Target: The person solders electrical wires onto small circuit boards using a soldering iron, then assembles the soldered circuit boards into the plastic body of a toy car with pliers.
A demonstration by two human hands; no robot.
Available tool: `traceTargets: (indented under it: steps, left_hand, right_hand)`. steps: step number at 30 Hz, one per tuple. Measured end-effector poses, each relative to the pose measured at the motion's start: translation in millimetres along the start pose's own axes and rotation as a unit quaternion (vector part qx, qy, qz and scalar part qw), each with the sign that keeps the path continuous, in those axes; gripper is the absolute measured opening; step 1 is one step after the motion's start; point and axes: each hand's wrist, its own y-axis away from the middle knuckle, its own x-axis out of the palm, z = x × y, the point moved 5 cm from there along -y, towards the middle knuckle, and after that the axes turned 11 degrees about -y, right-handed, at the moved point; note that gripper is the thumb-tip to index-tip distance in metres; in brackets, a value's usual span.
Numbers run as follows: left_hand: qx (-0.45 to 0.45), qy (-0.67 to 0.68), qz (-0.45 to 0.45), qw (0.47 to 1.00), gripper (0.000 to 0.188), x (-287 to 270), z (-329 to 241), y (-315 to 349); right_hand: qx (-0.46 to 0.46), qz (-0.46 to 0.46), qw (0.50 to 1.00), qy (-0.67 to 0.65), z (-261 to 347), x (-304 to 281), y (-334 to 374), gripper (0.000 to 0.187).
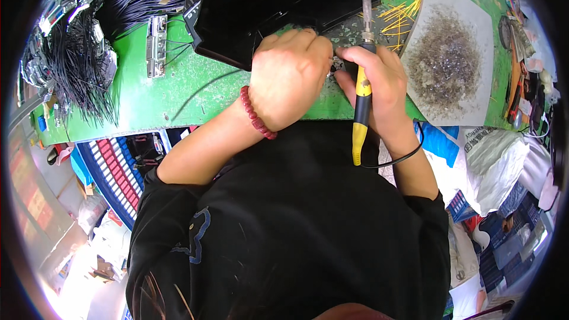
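My left hand (291,77), with a red bead bracelet at the wrist, is closed over the green bench at the near edge of a large black plastic housing (255,9). Its fingertips are curled out of sight, so what they pinch is hidden. Close beside it, my right hand (384,80) wraps round a yellow and black soldering iron (363,105). The iron's metal tip points away from me, and its cord loops back past my right forearm. My right thumb and index finger reach toward the left fingertips. A thin dark wire (204,88) curves over the bench left of my left hand.
Yellow wires (401,16) are scattered behind the iron. On the right lies a pale board (481,26) covered with dark metallic crumbs. A small silver module (157,47) sits left of the housing. Piles of wired silver parts (77,59) fill the bench's left end (133,92).
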Motion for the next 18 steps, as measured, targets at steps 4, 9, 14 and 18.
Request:
traceTargets:
  steps: [4, 9, 14, 18]
  left_hand:
    - [0.000, 0.016, 0.001, 1.000, 0.011, 1, -1, -2]
    - [0.001, 0.003, 0.000, 1.000, 0.010, 3, -3, -4]
    - [0.001, -0.008, 0.010, 1.000, 0.009, 5, -4, -6]
    - [0.009, -0.018, 0.023, 1.000, 0.009, 5, -3, -7]
  right_hand:
    - [0.051, -0.052, 0.997, -0.021, -6, 2, 9, 0.045]
    - [0.054, -0.053, 0.996, -0.043, -5, 2, 6, 0.047]
    - [0.051, -0.060, 0.995, -0.061, -7, 1, 9, 0.048]
    - [0.033, -0.162, 0.981, -0.105, -16, -11, 16, 0.036]
